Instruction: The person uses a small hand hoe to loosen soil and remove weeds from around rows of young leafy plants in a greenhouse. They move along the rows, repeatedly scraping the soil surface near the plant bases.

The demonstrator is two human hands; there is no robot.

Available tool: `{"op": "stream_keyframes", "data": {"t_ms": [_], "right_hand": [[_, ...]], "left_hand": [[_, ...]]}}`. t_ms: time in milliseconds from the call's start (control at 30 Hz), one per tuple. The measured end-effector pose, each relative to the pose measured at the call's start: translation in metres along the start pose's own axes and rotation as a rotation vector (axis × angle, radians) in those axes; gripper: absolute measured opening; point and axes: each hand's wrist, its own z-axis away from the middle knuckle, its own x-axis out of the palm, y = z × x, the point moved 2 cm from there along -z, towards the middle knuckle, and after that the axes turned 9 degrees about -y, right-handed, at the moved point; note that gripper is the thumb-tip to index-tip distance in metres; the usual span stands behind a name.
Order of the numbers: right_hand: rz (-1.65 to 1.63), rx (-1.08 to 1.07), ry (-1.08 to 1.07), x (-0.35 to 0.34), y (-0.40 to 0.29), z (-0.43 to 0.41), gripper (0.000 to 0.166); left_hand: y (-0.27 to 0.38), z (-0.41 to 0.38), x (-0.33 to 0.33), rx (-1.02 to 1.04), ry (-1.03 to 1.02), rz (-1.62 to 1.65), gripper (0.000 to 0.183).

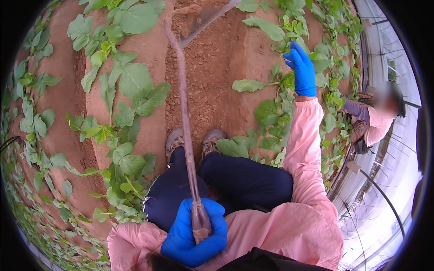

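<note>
My left hand, in a blue glove, grips the wooden handle of a hand hoe close to my chest. The hoe's long, thin metal neck points away from me over the furrow and bends sharply near its far end. There its flat metal blade hangs above the soil. My right hand, gloved in blue too, reaches out over the leafy crop plants on the right-hand row. Its fingers are bent and slightly apart among the leaves, with nothing visible held in them.
Bare soil fills the furrow between my shoes. Another crop row grows along the left bed. At the right, a person crouches near the plastic sheeting of the greenhouse wall, where thin hoops stick out.
</note>
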Motion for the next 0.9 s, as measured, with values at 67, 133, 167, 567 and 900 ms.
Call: {"op": "stream_keyframes", "data": {"t_ms": [67,133,167,567,900], "right_hand": [[-0.029,0.004,0.045,-0.012,-0.002,0.004,0.044],[-0.012,0.001,0.047,-0.007,-0.001,0.007,0.043],[-0.003,-0.001,0.046,-0.004,-0.001,0.008,0.043],[0.187,0.066,-0.528,0.091,0.028,0.036,0.033],[-0.059,0.021,-1.300,0.168,-0.044,0.098,0.039]], "left_hand": [[-0.001,0.001,0.000,-0.015,0.003,-0.010,0.049],[0.000,0.004,0.000,-0.028,0.012,-0.011,0.048],[0.001,0.005,0.001,-0.037,0.012,-0.002,0.048],[-0.003,0.004,-0.003,-0.026,-0.184,0.201,0.047],[0.011,-0.011,0.009,-0.061,-0.070,0.159,0.054]]}}
